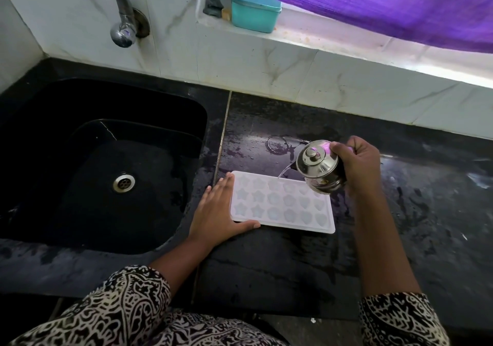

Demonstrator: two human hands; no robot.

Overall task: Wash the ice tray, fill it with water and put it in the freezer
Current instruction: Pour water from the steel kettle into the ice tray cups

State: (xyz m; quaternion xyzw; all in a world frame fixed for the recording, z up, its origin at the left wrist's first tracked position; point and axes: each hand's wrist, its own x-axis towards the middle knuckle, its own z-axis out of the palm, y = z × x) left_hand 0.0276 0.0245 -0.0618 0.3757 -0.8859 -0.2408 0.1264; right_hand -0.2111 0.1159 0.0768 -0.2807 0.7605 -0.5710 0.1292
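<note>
A white ice tray (280,204) with several star and heart moulds lies flat on the black counter (266,265), just right of the sink. My left hand (218,212) lies flat against the tray's left edge, fingers straight and thumb along its near edge. My right hand (356,163) grips a small lidded steel kettle (318,165), tilted to the left above the tray's far right corner. A thin stream of water falls from its spout onto the tray.
The black sink (80,159) with a steel drain (123,183) takes up the left; a tap (121,12) hangs above it. A teal box (254,9) sits on the window ledge under a purple curtain (386,4). The counter is wet.
</note>
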